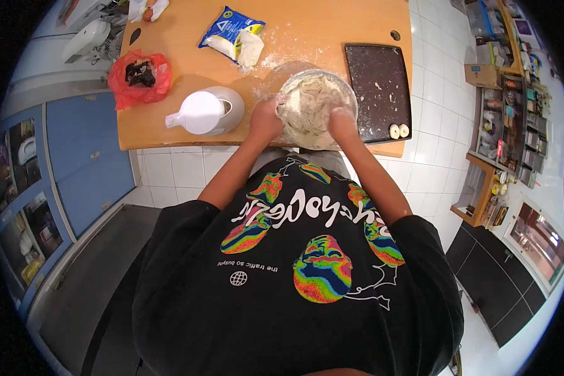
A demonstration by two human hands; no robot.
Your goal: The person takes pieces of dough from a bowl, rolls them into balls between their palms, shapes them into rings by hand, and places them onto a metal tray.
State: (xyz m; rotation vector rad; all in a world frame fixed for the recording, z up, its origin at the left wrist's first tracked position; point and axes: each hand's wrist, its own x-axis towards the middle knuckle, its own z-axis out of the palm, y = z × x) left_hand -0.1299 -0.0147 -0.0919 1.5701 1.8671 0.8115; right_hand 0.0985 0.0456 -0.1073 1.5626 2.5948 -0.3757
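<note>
A round bowl [356, 101] of pale, floury dough [312, 101] stands at the table's front edge, close against my body. My left hand [267, 117] grips its rim on the left side. Inside the bowl, at its right part, my right hand [342, 123] presses into the dough. Its fingers are blurred and partly sunk, so their grip is unclear. Right of the bowl lies a dark baking tray [373, 94] with a few dough scraps on it. Two small ring-shaped dough pieces [399, 131] sit at its near right corner.
A white lidded jug [207, 113] stands left of the bowl. Behind it are a red plastic bag [155, 91] with something dark inside and an opened blue flour packet [230, 35]. Loose flour dusts the wooden table [178, 56]. Eggs [148, 14] lie at the far left.
</note>
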